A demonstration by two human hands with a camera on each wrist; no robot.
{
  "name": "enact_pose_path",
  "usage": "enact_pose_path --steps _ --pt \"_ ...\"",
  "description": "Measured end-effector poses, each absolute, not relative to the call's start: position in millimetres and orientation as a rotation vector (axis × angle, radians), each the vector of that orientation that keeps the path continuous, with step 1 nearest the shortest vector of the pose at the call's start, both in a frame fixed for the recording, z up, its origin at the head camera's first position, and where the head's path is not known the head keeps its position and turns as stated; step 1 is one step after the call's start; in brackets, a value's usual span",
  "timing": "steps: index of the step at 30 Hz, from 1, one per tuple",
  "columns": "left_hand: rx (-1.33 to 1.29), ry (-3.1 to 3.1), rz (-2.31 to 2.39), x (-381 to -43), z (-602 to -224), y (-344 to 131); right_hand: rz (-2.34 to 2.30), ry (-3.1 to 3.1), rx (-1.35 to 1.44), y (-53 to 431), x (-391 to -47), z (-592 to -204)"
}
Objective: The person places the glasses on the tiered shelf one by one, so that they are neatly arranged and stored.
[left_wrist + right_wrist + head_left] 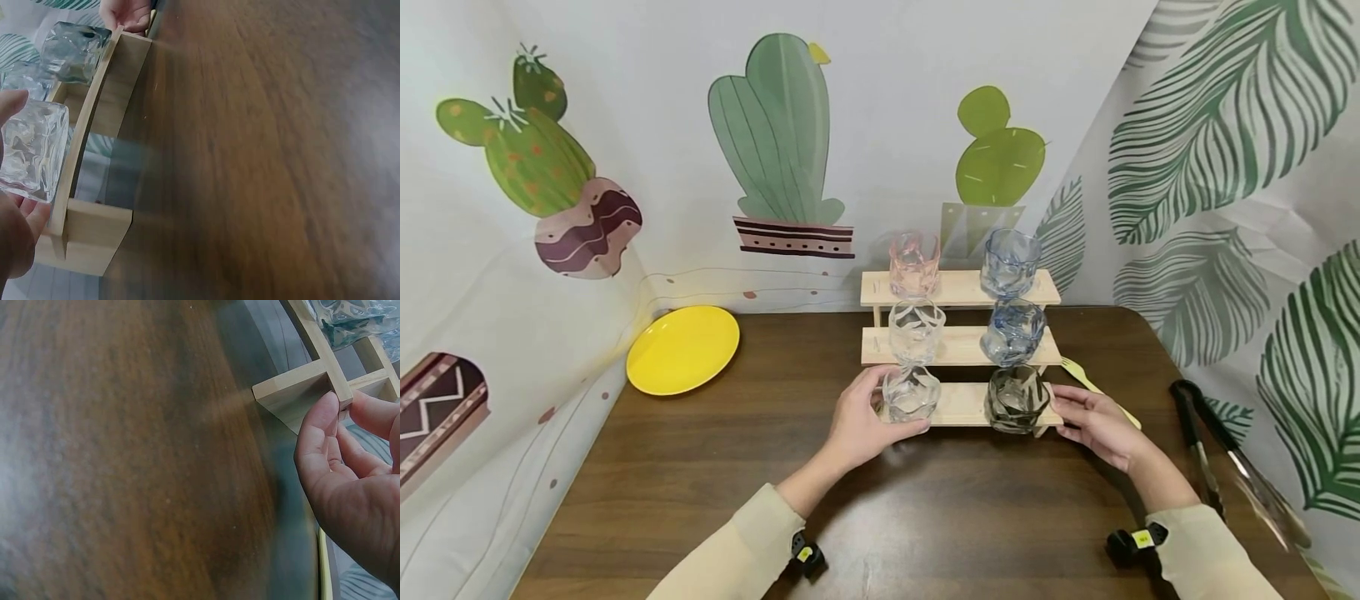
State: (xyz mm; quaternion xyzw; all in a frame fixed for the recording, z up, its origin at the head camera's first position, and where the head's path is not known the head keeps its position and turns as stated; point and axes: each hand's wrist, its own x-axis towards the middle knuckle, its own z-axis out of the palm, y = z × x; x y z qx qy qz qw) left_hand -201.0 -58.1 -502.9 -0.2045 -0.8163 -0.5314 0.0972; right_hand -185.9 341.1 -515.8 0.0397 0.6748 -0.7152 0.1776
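Note:
My left hand (856, 423) holds a clear faceted glass (912, 395) at the left of the lowest shelf, thumb across its front and fingers round its far side. In the left wrist view this glass (32, 150) sits right at the board's edge. My right hand (1099, 427) pinches the right end of the lowest board of a three-tier wooden rack (958, 403); the right wrist view shows thumb and fingertips at that board end (337, 384). Beside it on the same board stands a smoky dark glass (1017, 402).
Higher up the rack are another clear glass (916, 332), a pink glass (914, 265) and two blue glasses (1011, 262). A yellow plate (683, 350) lies at the back left. Right of the rack lie a pale yellow fork (1093, 385) and black-handled tongs (1225, 442). Patterned cloth walls border the table (715, 500).

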Motion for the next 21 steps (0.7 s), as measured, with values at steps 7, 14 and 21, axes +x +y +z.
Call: enact_pose_path --steps 7,14,21 --pt "-0.572 -2.434 -1.584 -202 -506 -48 -2.046 1.881 0.089 342 -186 -516" --pt "-0.572 -2.430 -1.572 -201 -508 -44 -2.070 1.857 0.081 342 -185 -516" --pt "-0.557 -2.472 -1.469 -199 -510 -44 -2.084 1.830 0.067 342 -184 -515"
